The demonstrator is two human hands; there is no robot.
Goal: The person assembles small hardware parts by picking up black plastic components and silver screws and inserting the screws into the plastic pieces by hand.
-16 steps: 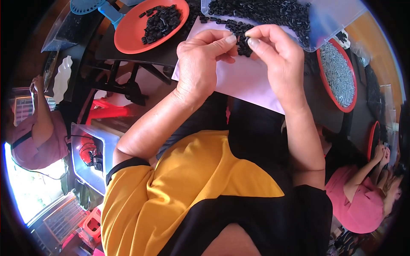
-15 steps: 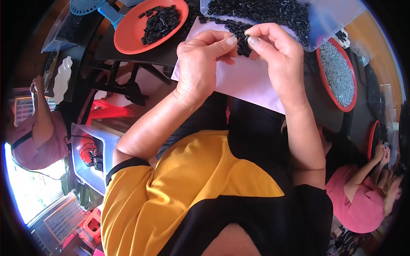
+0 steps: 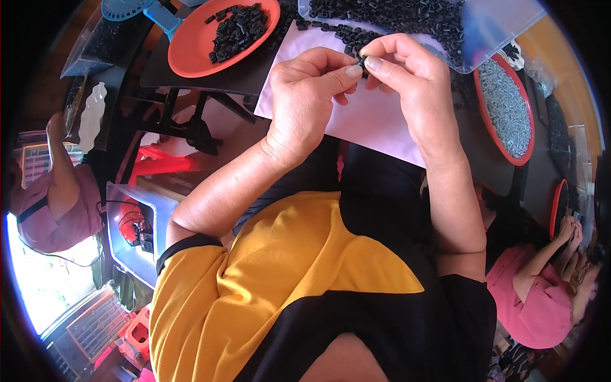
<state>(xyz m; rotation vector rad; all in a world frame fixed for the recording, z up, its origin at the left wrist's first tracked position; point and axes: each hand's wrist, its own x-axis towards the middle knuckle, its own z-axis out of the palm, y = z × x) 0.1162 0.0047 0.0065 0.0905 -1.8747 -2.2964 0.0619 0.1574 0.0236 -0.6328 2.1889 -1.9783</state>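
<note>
My left hand (image 3: pixel 304 95) and my right hand (image 3: pixel 414 86) meet above a pale lilac sheet (image 3: pixel 366 124), fingertips almost touching. Between their pinched thumbs and forefingers is a small black part (image 3: pixel 363 63), mostly covered by the fingers, so its exact kind does not show. Just beyond, a loose pile of similar small black pieces (image 3: pixel 328 29) lies on the sheet. A clear plastic bin (image 3: pixel 490 38) full of such pieces stands behind the hands.
On the left, an orange-red plate (image 3: pixel 184 54) carries more black pieces, beside a blue fan (image 3: pixel 162 19). To the right, a red-rimmed tray (image 3: pixel 523 153) holds many small silvery metal pieces. Co-workers in pink (image 3: pixel 534 293) and dusty pink (image 3: pixel 60 204) sit on either side.
My left hand has shifted slightly right, bringing its fingertips closer to those of my right hand at the small black part. My right hand has moved slightly left.
</note>
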